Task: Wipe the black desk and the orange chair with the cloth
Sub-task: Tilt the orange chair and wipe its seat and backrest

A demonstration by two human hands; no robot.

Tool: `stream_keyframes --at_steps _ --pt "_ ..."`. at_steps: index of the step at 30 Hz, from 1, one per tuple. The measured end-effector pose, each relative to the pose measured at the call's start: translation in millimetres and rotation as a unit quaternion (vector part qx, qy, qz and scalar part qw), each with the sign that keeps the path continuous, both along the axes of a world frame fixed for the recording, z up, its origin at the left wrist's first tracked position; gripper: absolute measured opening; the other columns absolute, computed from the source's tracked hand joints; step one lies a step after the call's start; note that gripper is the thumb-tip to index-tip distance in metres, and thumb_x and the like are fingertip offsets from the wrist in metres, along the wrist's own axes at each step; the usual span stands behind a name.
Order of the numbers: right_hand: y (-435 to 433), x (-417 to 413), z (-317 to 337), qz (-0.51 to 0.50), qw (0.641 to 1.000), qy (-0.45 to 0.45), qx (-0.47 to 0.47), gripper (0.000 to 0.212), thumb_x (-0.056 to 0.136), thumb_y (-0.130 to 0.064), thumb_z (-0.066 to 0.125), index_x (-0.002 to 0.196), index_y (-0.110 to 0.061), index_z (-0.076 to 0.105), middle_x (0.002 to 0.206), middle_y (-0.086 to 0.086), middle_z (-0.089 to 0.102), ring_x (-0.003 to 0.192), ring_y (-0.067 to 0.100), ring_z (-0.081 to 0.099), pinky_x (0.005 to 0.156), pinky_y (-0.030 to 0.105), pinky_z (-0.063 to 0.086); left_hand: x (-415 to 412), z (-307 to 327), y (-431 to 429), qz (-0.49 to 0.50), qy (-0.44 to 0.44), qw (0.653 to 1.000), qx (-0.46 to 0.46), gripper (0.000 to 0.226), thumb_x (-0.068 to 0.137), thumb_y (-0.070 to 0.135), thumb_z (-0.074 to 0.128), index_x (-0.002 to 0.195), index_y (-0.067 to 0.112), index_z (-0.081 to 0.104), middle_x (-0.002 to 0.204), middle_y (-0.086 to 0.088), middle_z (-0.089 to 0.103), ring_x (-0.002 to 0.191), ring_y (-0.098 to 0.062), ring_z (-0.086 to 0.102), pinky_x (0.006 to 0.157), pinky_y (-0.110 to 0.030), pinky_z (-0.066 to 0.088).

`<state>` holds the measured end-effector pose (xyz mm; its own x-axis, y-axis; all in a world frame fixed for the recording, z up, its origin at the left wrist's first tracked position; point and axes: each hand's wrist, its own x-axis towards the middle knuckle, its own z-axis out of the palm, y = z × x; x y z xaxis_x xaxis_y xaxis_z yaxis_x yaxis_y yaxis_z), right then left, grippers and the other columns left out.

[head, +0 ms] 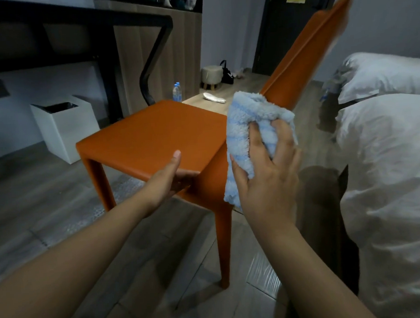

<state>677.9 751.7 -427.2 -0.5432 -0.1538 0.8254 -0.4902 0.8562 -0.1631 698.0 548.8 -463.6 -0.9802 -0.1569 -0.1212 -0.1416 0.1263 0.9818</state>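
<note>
The orange chair (148,138) stands on the floor in the middle, its seat toward me and its backrest rising to the upper right. My left hand (167,178) grips the seat's near corner, thumb on top and fingers under the edge. My right hand (266,177) holds a bunched light blue cloth (244,137) against the side of the chair, where the seat meets the backrest. The black desk (47,16) runs along the upper left, its curved black leg (153,56) just behind the chair.
A white bin (67,128) sits under the desk at left. A water bottle (177,92) and a silver object (214,98) lie on the floor behind the chair, a small stool (211,76) farther back. A bed with white bedding (388,160) fills the right.
</note>
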Motion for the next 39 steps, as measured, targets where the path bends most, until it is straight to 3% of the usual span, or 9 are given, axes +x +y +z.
stream_keyframes --at_steps 3,6,11,15,20,23,28,33,39 --pt "-6 1 -17 -0.001 1.0 -0.01 0.022 0.068 0.086 -0.043 0.06 0.146 -0.021 0.036 0.149 0.012 0.024 0.123 0.036 0.04 0.09 0.039 0.047 -4 -6 -2 0.008 0.006 1.0 0.029 0.082 0.076 0.08 0.02 0.101 0.025 0.075 0.109 0.01 0.067 0.108 -0.009 0.059 0.097 -0.028 0.041" --pt "-12 5 -41 0.001 0.998 -0.033 0.057 0.072 0.081 -0.042 0.069 0.144 -0.019 0.041 0.148 0.016 0.033 0.123 0.037 0.041 0.089 0.04 0.049 -5 -15 -5 0.018 0.008 1.0 -0.01 0.079 0.078 0.078 0.018 0.1 0.026 0.073 0.12 0.004 0.064 0.112 -0.012 0.057 0.098 -0.029 0.039" --pt "-26 12 -74 0.011 0.995 -0.081 0.059 0.074 0.076 -0.04 0.075 0.141 -0.019 0.046 0.147 0.014 0.031 0.121 0.034 0.036 0.083 0.039 0.052 -8 -22 -10 0.015 -0.003 1.0 -0.016 0.083 0.091 0.068 0.013 0.116 0.012 0.068 0.123 -0.002 0.065 0.098 0.0 0.062 0.082 -0.013 0.045" --pt "-33 18 -98 0.033 0.991 -0.11 0.066 0.073 0.073 -0.038 0.081 0.137 -0.02 0.052 0.145 0.013 0.035 0.12 0.035 0.039 0.079 0.037 0.053 -6 -26 -12 -0.009 0.002 1.0 -0.001 0.094 0.082 0.075 0.011 0.12 0.009 0.067 0.122 -0.006 0.067 0.116 -0.017 0.061 0.107 -0.035 0.038" --pt "-42 28 -126 0.049 0.982 -0.16 0.083 0.076 0.068 -0.033 0.085 0.136 -0.02 0.054 0.146 0.011 0.03 0.121 0.035 0.032 0.076 0.041 0.056 -5 -25 -13 -0.036 0.015 0.999 0.03 0.087 0.093 0.065 0.005 0.106 0.011 0.072 0.107 -0.007 0.073 0.103 -0.017 0.068 0.09 -0.027 0.046" --pt "-47 33 -136 0.059 0.98 -0.173 0.078 0.075 0.068 -0.029 0.086 0.135 -0.019 0.056 0.144 0.011 0.032 0.12 0.034 0.034 0.074 0.042 0.057 -6 -25 -13 -0.05 0.013 0.998 0.02 0.087 0.093 0.064 0.005 0.108 0.009 0.071 0.11 -0.007 0.072 0.106 -0.018 0.066 0.097 -0.03 0.045" --pt "-46 42 -146 0.09 0.971 -0.207 0.075 0.072 0.074 -0.033 0.082 0.139 -0.022 0.053 0.148 0.007 0.03 0.124 0.039 0.044 0.08 0.044 0.057 -5 -26 -13 -0.017 0.002 1.0 0.0 0.083 0.093 0.066 0.01 0.111 0.012 0.07 0.115 -0.004 0.07 0.11 -0.015 0.063 0.098 -0.029 0.043" --pt "-27 63 -155 0.131 0.94 -0.314 0.015 0.058 0.095 -0.045 0.052 0.149 -0.033 0.035 0.16 -0.001 0.021 0.142 0.025 0.029 0.105 0.038 0.045 -1 -22 -8 -0.02 0.0 0.999 -0.048 0.076 0.083 0.071 0.024 0.115 0.017 0.067 0.123 -0.001 0.064 0.11 -0.01 0.059 0.098 -0.026 0.04" --pt "1 69 -122 0.122 0.956 -0.262 -0.052 0.057 0.097 -0.05 0.043 0.15 -0.029 0.036 0.158 0.0 0.029 0.139 0.019 0.036 0.104 0.023 0.032 4 -9 2 0.006 -0.012 0.991 -0.133 0.048 0.092 0.063 0.038 0.111 0.029 0.066 0.122 0.005 0.061 0.114 -0.012 0.055 0.102 -0.033 0.04"
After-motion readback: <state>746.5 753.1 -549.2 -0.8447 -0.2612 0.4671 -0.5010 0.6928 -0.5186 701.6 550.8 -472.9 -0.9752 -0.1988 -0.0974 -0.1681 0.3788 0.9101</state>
